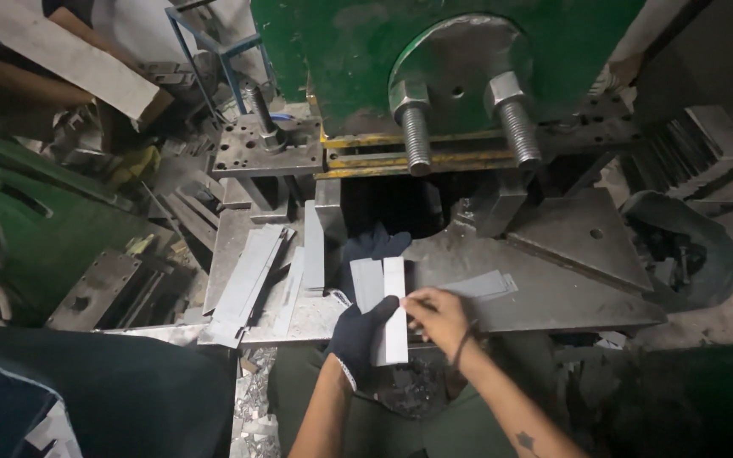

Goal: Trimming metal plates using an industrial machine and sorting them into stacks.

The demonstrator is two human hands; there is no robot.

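At the far left of the worn steel press table (pixel 553 297) lies a loose stack of grey metal strips (pixel 243 284), long axes running from about seven o'clock to one o'clock, well apart from both hands.

Next comes the left hand (pixel 365 326), in a dark knit glove. It reaches up from six o'clock with the forearm almost vertical in the view, palm under the work, gloved fingers (pixel 375 246) showing past the far end and the thumb folded over the near part — a closed hold on two flat metal strips (pixel 382 305) lying side by side. Their long axis runs close to six-to-twelve, the far ends pointing toward the dark opening beneath the green press (pixel 349 51), at twelve o'clock from the grip. The right-hand strip looks brighter and reaches nearer the person.

Just to the right, the bare right hand (pixel 441 314) comes in from about five o'clock, wrist bent, fingertips pinched on the right edge of the brighter strip — touching it, lightly closed. At two o'clock from this hand another single strip (pixel 485 284) lies flat on the table, near but apart.
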